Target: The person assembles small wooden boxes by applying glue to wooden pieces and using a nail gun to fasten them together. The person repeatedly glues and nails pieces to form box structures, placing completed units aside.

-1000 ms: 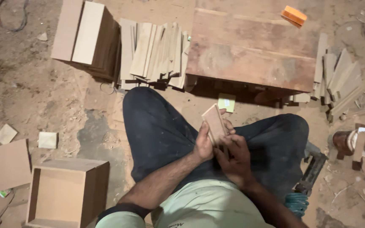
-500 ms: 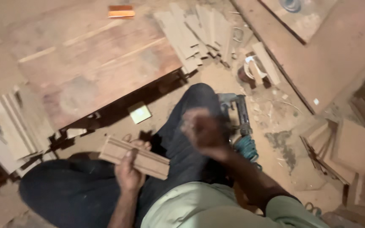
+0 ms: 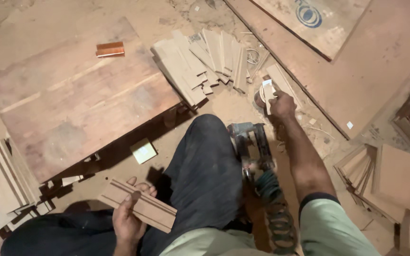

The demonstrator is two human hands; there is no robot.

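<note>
Right hand [image 3: 281, 105] has gone out from my lap to the floor and now closes on a small strip [image 3: 267, 91], I think; left hand [image 3: 128, 219] still grips the grooved wood piece [image 3: 138, 205] by my knee.

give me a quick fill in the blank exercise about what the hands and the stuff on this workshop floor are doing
1. The left hand holds a grooved strip of ____ over the person's lap.
2. The right hand reaches out to a small ____ of tape on the floor.
3. The nail gun lies on the floor beside the person's ____ knee.
4. The small orange-brown block rests on top of the large ____ board.

Missing words: wood; roll; right; wooden
</note>
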